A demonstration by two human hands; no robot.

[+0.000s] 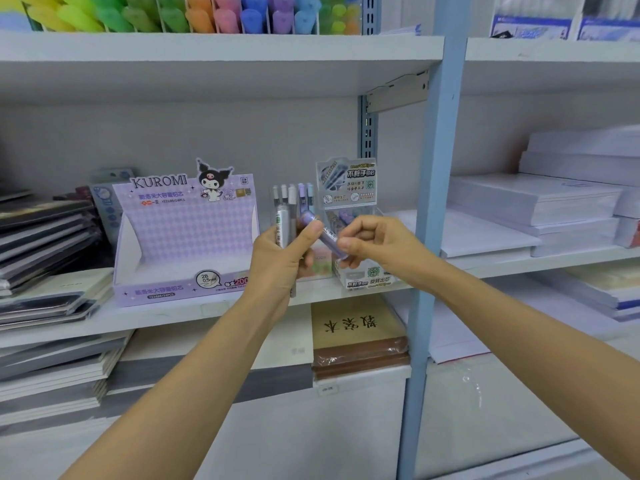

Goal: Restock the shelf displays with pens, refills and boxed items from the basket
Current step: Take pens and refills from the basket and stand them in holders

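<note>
Both hands are up in front of the middle shelf (207,317). The left hand (282,258) has its grip closed round a bunch of lead tubes (289,216), standing upright, caps up. The right hand (375,242) pinches the lower end of one purple tube (320,233), tilted, its top touching the left thumb. Just behind sits a small clear display box (360,237); to the left stands an open purple display carton (183,244), its tray bare.
</note>
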